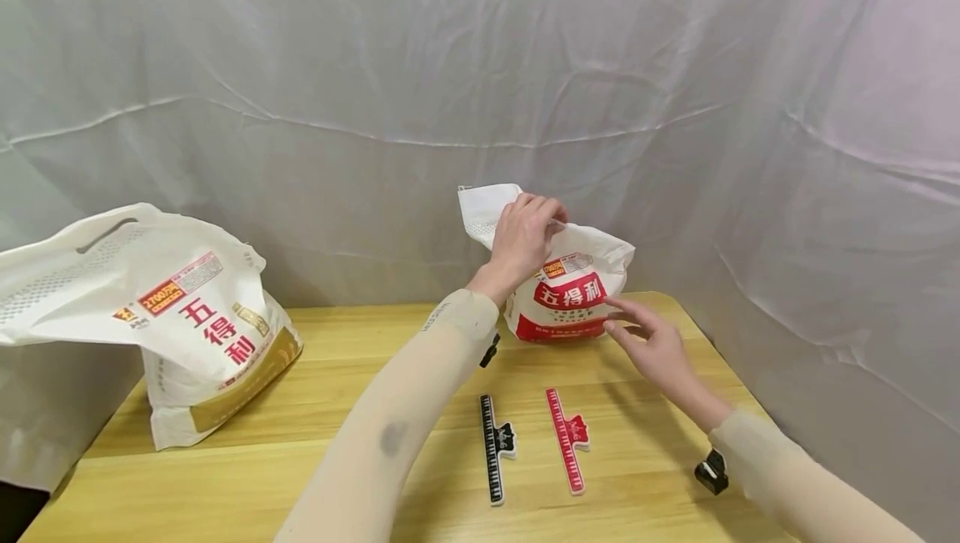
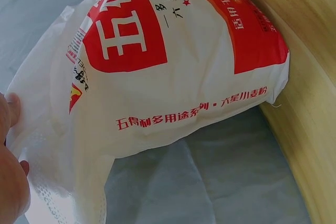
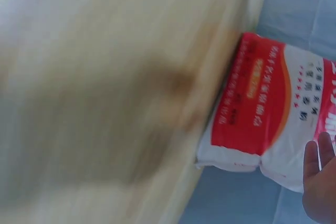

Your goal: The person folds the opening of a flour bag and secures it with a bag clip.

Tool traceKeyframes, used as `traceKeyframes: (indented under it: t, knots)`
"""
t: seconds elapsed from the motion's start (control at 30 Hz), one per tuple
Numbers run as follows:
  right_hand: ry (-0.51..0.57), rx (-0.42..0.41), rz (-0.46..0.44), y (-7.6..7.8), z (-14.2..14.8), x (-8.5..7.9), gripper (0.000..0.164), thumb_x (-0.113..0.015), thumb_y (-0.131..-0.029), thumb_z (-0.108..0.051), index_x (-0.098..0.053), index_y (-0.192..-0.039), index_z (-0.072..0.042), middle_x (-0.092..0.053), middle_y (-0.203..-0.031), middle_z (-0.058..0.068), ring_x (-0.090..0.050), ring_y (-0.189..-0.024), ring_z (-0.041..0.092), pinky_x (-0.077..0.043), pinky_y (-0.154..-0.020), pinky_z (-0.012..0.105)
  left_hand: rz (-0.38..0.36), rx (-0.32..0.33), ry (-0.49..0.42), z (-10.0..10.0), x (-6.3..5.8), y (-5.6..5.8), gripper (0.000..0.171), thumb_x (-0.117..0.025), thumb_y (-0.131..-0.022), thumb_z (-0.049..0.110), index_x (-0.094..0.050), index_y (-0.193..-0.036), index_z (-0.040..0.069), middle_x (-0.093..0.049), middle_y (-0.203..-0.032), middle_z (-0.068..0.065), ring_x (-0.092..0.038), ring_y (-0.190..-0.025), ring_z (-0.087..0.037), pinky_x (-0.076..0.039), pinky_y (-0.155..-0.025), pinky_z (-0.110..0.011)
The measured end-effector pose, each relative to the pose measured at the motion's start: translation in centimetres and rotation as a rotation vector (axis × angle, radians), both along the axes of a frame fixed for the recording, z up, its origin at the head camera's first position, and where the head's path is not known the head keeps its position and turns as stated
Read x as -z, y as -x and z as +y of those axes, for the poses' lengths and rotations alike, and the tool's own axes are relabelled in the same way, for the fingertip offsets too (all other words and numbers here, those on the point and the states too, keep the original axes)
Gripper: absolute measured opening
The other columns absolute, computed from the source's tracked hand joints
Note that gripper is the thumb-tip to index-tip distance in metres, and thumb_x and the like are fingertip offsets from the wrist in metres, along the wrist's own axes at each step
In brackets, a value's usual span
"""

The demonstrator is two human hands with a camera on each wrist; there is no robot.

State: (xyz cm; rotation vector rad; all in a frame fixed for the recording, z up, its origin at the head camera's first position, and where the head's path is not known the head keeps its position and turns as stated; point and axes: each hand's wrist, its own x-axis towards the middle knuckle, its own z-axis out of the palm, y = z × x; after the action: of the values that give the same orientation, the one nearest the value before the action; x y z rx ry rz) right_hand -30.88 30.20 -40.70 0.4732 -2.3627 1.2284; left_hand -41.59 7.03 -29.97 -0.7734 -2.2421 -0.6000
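A pale grey, creased fabric curtain (image 1: 375,67) rises behind and to the right of the work. In front of it spreads a yellow wood-grain desk (image 1: 247,493).

The bigger-looking of two sacks is a white bag with a gold lower band and red lettering (image 1: 202,326), standing at the left of the desk, its top with the slotted handle flopping over to the left.

Right of centre, at the back of the desk near the curtain, sits a white bag with red printed panels (image 1: 566,301), its perforated top bent over to the left.

The left hand (image 1: 525,234) has a closed grip on that bag's gathered top, fingers curled over the material. The right hand (image 1: 652,351) has a loose grip holding nothing, its fingers extended at the bag's right side; whether the fingertips touch it cannot be told.

Nearer the viewer, side by side and apart, lie a flat black clip with a piano-key pattern (image 1: 491,447) and, to its right, a flat red clip of the same design (image 1: 567,443).

Smallest are the black wrist devices (image 1: 712,472), one by each cuff.
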Motion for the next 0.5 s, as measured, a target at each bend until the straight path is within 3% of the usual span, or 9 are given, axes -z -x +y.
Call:
traceKeyframes:
  t: [0.2,0.5]
  knots:
    - [-0.007,-0.049,-0.066,-1.5,-0.4,1.6,0.041,-0.070,-0.100,-0.008,-0.063,-0.140,-0.001,-0.065,-0.137,0.021,-0.066,-0.115,0.041,-0.054,-0.092,0.016,-0.002,0.005,0.001,0.0,0.1,-0.1,0.006,-0.069,-0.101,0.015,-0.072,-0.106,0.018,-0.074,-0.108,0.003,-0.059,-0.111,-0.018,-0.047,-0.096,-0.034]
    - [-0.059,-0.092,-0.194,-3.2,-0.7,3.6,0.047,-0.072,-0.099,-0.016,-0.061,-0.143,-0.006,-0.063,-0.140,0.019,-0.068,-0.116,0.036,-0.057,-0.094,0.028,0.007,0.019,-0.015,-0.1,0.2,-0.2,0.006,-0.070,-0.100,0.014,-0.072,-0.105,0.017,-0.075,-0.108,0.002,-0.059,-0.110,-0.019,-0.048,-0.096,-0.035]
